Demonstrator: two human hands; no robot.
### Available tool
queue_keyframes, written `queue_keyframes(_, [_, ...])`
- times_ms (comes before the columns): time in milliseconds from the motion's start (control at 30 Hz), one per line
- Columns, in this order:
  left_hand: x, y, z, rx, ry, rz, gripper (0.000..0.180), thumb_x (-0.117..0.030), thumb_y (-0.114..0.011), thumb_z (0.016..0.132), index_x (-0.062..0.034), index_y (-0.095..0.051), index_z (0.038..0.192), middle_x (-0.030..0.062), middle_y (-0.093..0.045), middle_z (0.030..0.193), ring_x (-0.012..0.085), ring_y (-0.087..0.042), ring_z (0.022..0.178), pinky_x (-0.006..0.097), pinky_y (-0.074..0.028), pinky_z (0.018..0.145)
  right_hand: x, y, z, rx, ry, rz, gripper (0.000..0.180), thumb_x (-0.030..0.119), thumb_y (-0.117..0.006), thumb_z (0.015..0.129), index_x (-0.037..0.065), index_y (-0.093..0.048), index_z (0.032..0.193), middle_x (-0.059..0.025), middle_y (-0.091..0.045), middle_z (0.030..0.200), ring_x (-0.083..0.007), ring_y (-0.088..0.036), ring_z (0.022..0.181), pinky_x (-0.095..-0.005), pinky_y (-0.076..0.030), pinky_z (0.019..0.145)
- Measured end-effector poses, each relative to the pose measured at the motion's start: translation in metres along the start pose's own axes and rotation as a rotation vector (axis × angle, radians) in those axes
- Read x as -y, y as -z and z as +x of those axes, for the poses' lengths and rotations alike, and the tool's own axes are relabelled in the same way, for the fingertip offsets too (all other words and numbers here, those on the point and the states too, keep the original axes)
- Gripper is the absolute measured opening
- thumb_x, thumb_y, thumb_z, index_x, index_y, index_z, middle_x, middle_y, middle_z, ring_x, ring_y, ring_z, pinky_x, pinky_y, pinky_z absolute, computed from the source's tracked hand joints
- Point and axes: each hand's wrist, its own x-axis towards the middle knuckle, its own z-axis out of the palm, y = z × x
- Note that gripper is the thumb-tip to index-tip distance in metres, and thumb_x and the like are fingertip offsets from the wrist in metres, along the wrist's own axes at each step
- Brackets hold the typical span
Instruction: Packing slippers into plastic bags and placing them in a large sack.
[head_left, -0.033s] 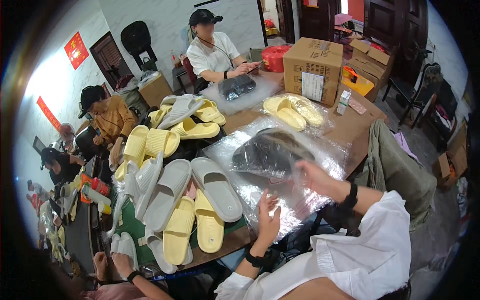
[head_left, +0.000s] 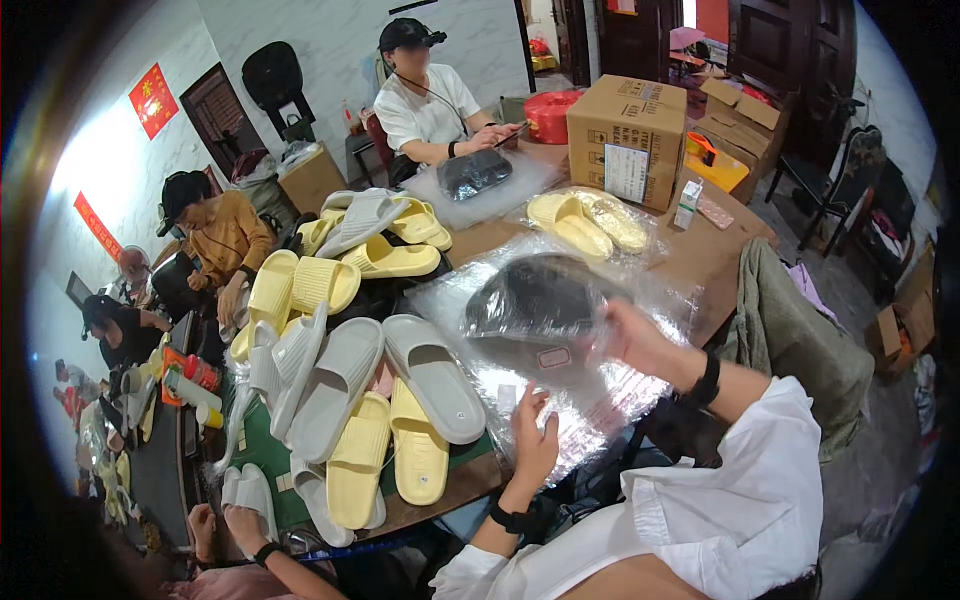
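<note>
Our right hand (head_left: 640,340) grips the bagged dark rubber slipper (head_left: 535,295), our open left hand (head_left: 530,440) steadies the clear plastic bags (head_left: 590,410), while loose slippers (head_left: 390,400) at nine o'clock remain unpacked.

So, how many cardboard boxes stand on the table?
1. The cardboard box stands at the far side of the table, behind a bagged yellow pair of slippers. More boxes lie on the floor beyond; others may be hidden.

Brown cardboard box (head_left: 627,125) with white label (head_left: 627,172) at the table's far right corner. Clear bagged dark slippers (head_left: 540,297) mid-table; red signs (head_left: 153,99) on left wall.
</note>
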Motion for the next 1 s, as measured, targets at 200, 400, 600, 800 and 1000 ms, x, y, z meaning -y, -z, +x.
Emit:
queue_keyframes(200, [0.014, 0.001, 0.0, 0.231, -0.122, 0.571, 0.034, -0.011, -0.058, 0.078, -0.0129, -0.063, 0.112, 0.0119, -0.051, 0.123, 0.0327, -0.042, 0.116, 0.042, -0.033, 0.1, 0.081, -0.002, 0.048, -0.242, 0.521, -0.137, 0.025, 0.029, -0.05, 0.088, 0.007, -0.053, 0.1, -0.0056, -0.057, 0.091, -0.0214, -0.06, 0.084, -0.0365, -0.051, 0.078])
queue_keyframes(400, [0.011, -0.004, 0.001, 0.279, -0.096, 0.581, 0.036, -0.012, -0.058, 0.079, -0.0127, -0.063, 0.114, 0.0135, -0.049, 0.124, 0.0336, -0.041, 0.117, 0.044, -0.033, 0.1, 0.091, 0.043, 0.114, -0.353, 0.265, 0.161, 0.051, 0.045, -0.05, 0.086, 0.003, -0.046, 0.113, -0.0122, -0.048, 0.112, -0.0271, -0.055, 0.091, -0.0408, -0.048, 0.082])
queue_keyframes(600, [0.016, -0.002, -0.001, 0.236, -0.164, 0.605, 0.036, -0.012, -0.06, 0.079, -0.0127, -0.061, 0.114, 0.0147, -0.05, 0.122, 0.0349, -0.043, 0.113, 0.043, -0.035, 0.098, -0.03, 0.023, 0.076, -0.049, 0.11, -0.318, 0.051, 0.034, -0.056, 0.089, 0.003, -0.042, 0.127, -0.0119, -0.047, 0.123, -0.0243, -0.054, 0.104, -0.0361, -0.043, 0.087])
queue_keyframes(800, [0.002, 0.013, 0.009, 0.29, -0.164, 0.517, 0.033, -0.011, -0.059, 0.082, -0.0092, -0.06, 0.114, 0.0157, -0.055, 0.115, 0.0337, -0.049, 0.11, 0.041, -0.04, 0.094, -0.106, 0.039, 0.042, 0.198, 0.529, -1.395, 0.046, 0.024, -0.058, 0.088, 0.003, -0.047, 0.126, -0.0189, -0.044, 0.131, -0.0337, -0.042, 0.122, -0.0456, -0.035, 0.099])
queue_keyframes(1000, [-0.042, 0.075, 0.02, -0.142, 0.088, 0.302, 0.03, -0.009, -0.059, 0.085, -0.0054, -0.059, 0.114, 0.0134, -0.061, 0.106, 0.0281, -0.06, 0.087, 0.034, -0.049, 0.074, -0.146, 0.018, 0.011, 0.074, 0.676, -1.737, 0.056, 0.028, -0.056, 0.087, 0.003, -0.04, 0.134, -0.0242, -0.033, 0.141, -0.0404, -0.029, 0.131, -0.0485, -0.024, 0.108])
